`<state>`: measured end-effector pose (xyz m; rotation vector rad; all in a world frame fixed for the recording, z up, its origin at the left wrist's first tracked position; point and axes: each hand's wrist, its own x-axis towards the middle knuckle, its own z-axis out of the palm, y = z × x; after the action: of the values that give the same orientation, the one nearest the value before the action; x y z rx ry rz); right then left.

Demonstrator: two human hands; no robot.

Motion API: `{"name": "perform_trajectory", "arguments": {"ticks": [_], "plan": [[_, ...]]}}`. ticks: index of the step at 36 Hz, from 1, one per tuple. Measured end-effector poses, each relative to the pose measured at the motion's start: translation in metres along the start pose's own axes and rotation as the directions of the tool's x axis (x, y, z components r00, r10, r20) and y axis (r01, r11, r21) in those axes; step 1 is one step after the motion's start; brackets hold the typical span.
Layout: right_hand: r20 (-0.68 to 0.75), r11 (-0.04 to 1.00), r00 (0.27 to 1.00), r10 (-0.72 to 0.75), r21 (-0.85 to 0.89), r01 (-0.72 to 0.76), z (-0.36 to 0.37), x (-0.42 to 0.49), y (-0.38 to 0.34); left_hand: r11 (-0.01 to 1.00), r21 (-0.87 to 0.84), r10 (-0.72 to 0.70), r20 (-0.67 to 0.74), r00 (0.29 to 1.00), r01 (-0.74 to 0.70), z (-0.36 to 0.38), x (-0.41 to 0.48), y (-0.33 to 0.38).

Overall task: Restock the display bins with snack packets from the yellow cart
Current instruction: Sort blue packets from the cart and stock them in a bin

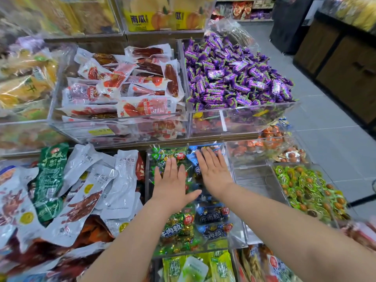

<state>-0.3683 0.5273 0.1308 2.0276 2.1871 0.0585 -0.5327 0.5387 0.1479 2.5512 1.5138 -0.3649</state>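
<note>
Both hands are reaching into the clear acrylic bin at the middle of the lower tier.

- The left hand is lying palm down on the green snack packets. Its fingers are stretching out straight and close together, the thumb is angling out to the right, and nothing is gripped.
- The right hand is lying flat just beside it on the blue snack packets. Its fingers are spreading slightly toward the bin's back wall and pressing down, holding nothing.
- The packets are filling this bin in two columns, green on the left and blue on the right, piling up to the front wall.

Around the bin:
- White pouches and a green pouch are lying heaped to the left.
- On the upper tier, red sausage packets are sitting behind on the left.
- Purple wrapped candies are mounding on the right of that tier.
- Small green-wrapped items are filling a bin to the far right.
</note>
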Motion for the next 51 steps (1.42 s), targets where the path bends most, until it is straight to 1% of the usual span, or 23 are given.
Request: {"name": "perform_trajectory", "arguments": {"ticks": [1,8,11,13,17,19,21,23,24,25,27,30,32,34,36,38,42,43,46,49,50,51], "plan": [[0.017,1.0,1.0,0.005,-0.019,-0.005,0.001,0.004,0.002,1.0,-0.002,0.003,0.002,1.0,-0.003,0.0,0.0,0.0],[0.109,1.0,0.994,0.007,0.023,-0.009,-0.004,0.013,0.006,1.0,-0.013,0.009,0.021,1.0,-0.009,-0.003,-0.003,-0.001],[0.142,0.999,0.99,-0.006,0.035,0.001,-0.013,0.009,0.007,0.998,-0.055,0.011,0.029,1.0,-0.009,-0.005,-0.003,-0.001],[0.143,0.997,0.989,-0.028,0.076,0.018,-0.018,0.005,0.01,0.994,-0.11,0.012,0.029,1.0,-0.008,-0.007,-0.002,-0.003],[0.077,0.97,0.996,-0.04,0.242,0.02,-0.028,-0.009,0.019,0.972,-0.234,0.016,-0.018,1.0,-0.02,-0.013,-0.007,-0.005],[0.012,0.946,0.999,-0.033,0.324,0.027,-0.032,-0.02,0.022,0.959,-0.283,0.003,-0.094,0.996,-0.029,-0.015,-0.012,-0.003],[-0.076,0.911,0.997,0.002,0.411,0.029,-0.033,-0.036,0.025,0.939,-0.337,-0.018,-0.222,0.975,-0.059,-0.018,-0.021,0.003],[-0.178,0.847,0.981,0.081,0.531,0.027,-0.033,-0.056,0.026,0.914,-0.393,-0.05,-0.367,0.929,-0.106,-0.023,-0.032,0.014],[-0.209,0.803,0.971,0.12,0.595,0.029,-0.032,-0.067,0.026,0.901,-0.417,-0.07,-0.414,0.908,-0.121,-0.026,-0.038,0.021],[-0.219,0.762,0.964,0.152,0.648,0.027,-0.031,-0.08,0.027,0.884,-0.449,-0.085,-0.429,0.899,-0.131,-0.029,-0.045,0.03],[-0.188,0.683,0.959,0.21,0.73,-0.006,-0.027,-0.107,0.027,0.824,-0.548,-0.089,-0.377,0.922,-0.144,-0.031,-0.06,0.052],[-0.1,0.516,0.947,0.306,0.853,-0.076,-0.017,-0.154,0.028,0.744,-0.645,-0.039,-0.303,0.952,-0.174,-0.025,-0.08,0.09],[-0.024,0.418,0.933,0.36,0.898,-0.138,-0.005,-0.189,0.03,0.703,-0.688,0.008,-0.249,0.969,-0.182,-0.014,-0.091,0.118],[0.046,0.337,0.911,0.41,0.92,-0.199,0.011,-0.227,0.033,0.664,-0.73,0.088,-0.137,0.987,-0.161,0.002,-0.101,0.148],[0.112,0.247,0.876,0.469,0.936,-0.252,0.032,-0.268,0.039,0.64,-0.762,0.142,-0.008,0.99,-0.097,0.022,-0.111,0.178],[0.21,0.15,0.826,0.524,0.931,-0.332,0.056,-0.311,0.044,0.626,-0.779,0.17,0.123,0.978,-0.011,0.042,-0.125,0.207],[0.484,-0.154,0.681,0.55,0.86,-0.487,0.101,-0.406,0.051,0.672,-0.734,0.245,0.346,0.906,0.098,0.083,-0.158,0.262],[0.534,-0.2,0.639,0.554,0.83,-0.52,0.111,-0.432,0.053,0.659,-0.736,0.242,0.401,0.884,0.154,0.094,-0.166,0.274],[0.699,-0.284,0.501,0.511,0.687,-0.669,0.138,-0.517,0.053,0.601,-0.712,0.2,0.573,0.795,0.362,0.129,-0.193,0.31],[0.815,-0.427,0.317,0.486,0.537,-0.727,0.159,-0.604,0.048,0.621,-0.629,0.177,0.694,0.698,0.468,0.163,-0.216,0.343],[0.844,-0.468,0.267,0.465,0.49,-0.735,0.163,-0.631,0.046,0.637,-0.594,0.177,0.733,0.657,0.491,0.173,-0.223,0.354],[0.869,-0.499,0.232,0.437,0.449,-0.742,0.166,-0.657,0.043,0.657,-0.562,0.179,0.763,0.621,0.502,0.182,-0.231,0.365]]}}
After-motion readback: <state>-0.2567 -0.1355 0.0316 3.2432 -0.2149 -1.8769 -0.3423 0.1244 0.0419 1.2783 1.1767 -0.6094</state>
